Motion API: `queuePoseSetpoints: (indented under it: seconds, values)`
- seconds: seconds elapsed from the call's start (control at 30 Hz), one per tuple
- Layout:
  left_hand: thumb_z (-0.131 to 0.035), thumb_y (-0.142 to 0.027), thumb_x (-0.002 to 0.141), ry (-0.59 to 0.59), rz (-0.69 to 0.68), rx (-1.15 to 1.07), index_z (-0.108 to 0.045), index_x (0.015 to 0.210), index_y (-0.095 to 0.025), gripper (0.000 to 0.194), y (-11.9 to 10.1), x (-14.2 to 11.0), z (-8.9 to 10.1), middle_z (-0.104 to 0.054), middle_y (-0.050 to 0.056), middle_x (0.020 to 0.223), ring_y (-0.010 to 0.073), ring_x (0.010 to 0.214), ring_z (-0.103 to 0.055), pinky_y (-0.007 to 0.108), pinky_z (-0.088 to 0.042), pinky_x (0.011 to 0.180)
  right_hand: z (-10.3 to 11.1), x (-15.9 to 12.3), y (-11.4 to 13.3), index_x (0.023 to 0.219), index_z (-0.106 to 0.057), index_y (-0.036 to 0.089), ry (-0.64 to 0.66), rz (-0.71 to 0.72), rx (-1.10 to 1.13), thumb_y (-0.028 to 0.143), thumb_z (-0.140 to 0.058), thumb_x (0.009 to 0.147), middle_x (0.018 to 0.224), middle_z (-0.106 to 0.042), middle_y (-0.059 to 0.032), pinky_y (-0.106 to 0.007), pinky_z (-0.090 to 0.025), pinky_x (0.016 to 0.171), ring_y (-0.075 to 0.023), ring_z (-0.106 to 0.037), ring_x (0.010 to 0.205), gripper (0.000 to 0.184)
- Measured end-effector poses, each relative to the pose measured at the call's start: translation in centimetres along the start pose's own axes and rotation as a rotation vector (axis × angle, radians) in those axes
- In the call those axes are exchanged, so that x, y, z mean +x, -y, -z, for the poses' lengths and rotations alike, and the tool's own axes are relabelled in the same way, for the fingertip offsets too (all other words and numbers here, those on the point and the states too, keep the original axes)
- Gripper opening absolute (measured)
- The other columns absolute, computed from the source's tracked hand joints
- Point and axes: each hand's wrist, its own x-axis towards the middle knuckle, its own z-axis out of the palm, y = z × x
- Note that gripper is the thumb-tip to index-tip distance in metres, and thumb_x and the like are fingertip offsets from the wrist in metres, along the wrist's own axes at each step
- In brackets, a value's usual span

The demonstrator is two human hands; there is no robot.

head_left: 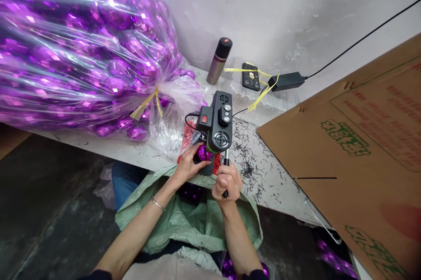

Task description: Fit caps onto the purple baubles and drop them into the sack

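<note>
Fingers of left hand (187,165) pinched round a purple ball (204,153), at near end of black machine (221,118); contact between the two hard to make out. Right hand (228,182) fisted on black-handled lever (226,162). Beyond, counter (121,145) strewn with dark slivers, tied clear bag (98,52) of purple balls at left.

At seven o'clock from the black machine (217,123), the left hand (188,164) held a shiny purple ball (204,153); at six, the right hand (228,182) gripped the lever (226,162).
</note>
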Motion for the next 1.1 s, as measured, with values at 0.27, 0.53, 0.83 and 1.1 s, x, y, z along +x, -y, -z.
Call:
queuePoseSetpoints:
  seconds: [0.27, 0.53, 0.83, 1.1]
  values:
    - [-0.085, -0.045, 0.076, -0.007, -0.009, 0.011, -0.065, 0.130, -0.024, 0.061, 0.2, -0.1, -0.1, -0.071, 0.012, 0.128, 0.0333, 0.125, -0.065, 0.049, -0.047, 0.112, -0.4, -0.6, -0.1, 0.075, -0.049, 0.024, -0.041, -0.029, 0.032, 0.025, -0.037, 0.103, 0.070, -0.057, -0.0007, -0.034, -0.042, 0.063, -0.0137, -0.048, 0.059, 0.031]
    - [-0.083, -0.044, 0.081, -0.015, -0.130, 0.163, -0.061, 0.135, -0.021, 0.063, 1.0, -0.1, -0.3, -0.071, 0.012, 0.130, 0.0300, 0.123, -0.068, 0.045, -0.053, 0.108, -1.1, -1.0, -0.2, 0.072, -0.043, 0.023, -0.099, -0.020, 0.022, 0.025, -0.034, 0.106, 0.069, -0.051, 0.0010, -0.031, -0.039, 0.060, -0.0117, -0.043, 0.058, 0.035]
    - [-0.084, -0.043, 0.080, -0.014, -0.153, 0.200, -0.061, 0.133, -0.020, 0.062, 1.2, 0.1, -0.3, -0.072, 0.013, 0.128, 0.0299, 0.120, -0.070, 0.045, -0.056, 0.104, -1.4, -1.3, -0.4, 0.073, -0.043, 0.023, -0.084, 0.006, 0.032, 0.020, -0.035, 0.103, 0.067, -0.050, 0.0028, -0.031, -0.043, 0.064, -0.0118, -0.048, 0.059, 0.032]
    - [-0.077, -0.042, 0.087, 0.005, -0.233, 0.249, -0.054, 0.139, -0.019, 0.062, 1.1, -1.4, 0.2, -0.069, 0.015, 0.133, 0.0304, 0.125, -0.066, 0.049, -0.053, 0.107, 0.7, 3.4, 1.7, 0.068, -0.048, 0.021, -0.068, -0.164, 0.118, 0.009, -0.043, 0.097, 0.066, -0.054, 0.0005, -0.028, -0.039, 0.058, -0.0125, -0.053, 0.062, 0.031]
